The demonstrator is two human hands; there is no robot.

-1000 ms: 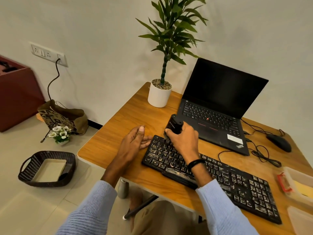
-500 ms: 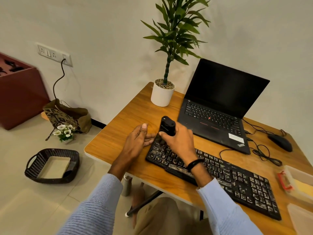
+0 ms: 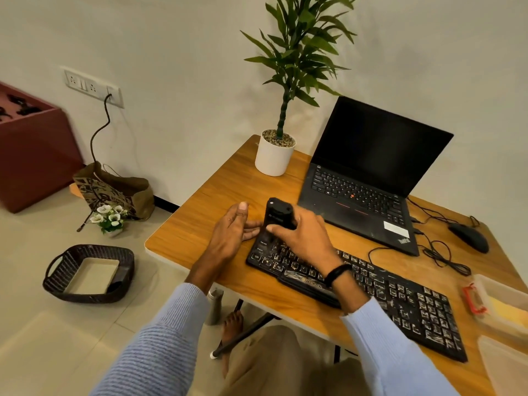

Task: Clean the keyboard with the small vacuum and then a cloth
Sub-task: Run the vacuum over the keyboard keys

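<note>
A black keyboard (image 3: 400, 304) with worn, dusty keys lies diagonally across the wooden desk (image 3: 200, 224). My right hand (image 3: 305, 238) grips a small black vacuum (image 3: 278, 214) and holds it upright over the keyboard's far left corner. Its lower end is hidden behind my fingers. My left hand (image 3: 231, 232) rests on the desk just left of that corner, fingers apart and touching the keyboard's edge, holding nothing. No cloth can be made out for certain.
An open black laptop (image 3: 368, 172) stands behind the keyboard, a potted plant (image 3: 275, 154) left of it. A wired mouse (image 3: 470, 238) and its cable lie at right. Clear plastic containers (image 3: 503, 304) sit at the right edge. On the floor are a wicker basket (image 3: 85, 272) and a paper bag (image 3: 114, 190).
My right hand has carried the vacuum leftward along the keyboard's top rows to the far left corner. My left hand has stayed beside the keyboard.
</note>
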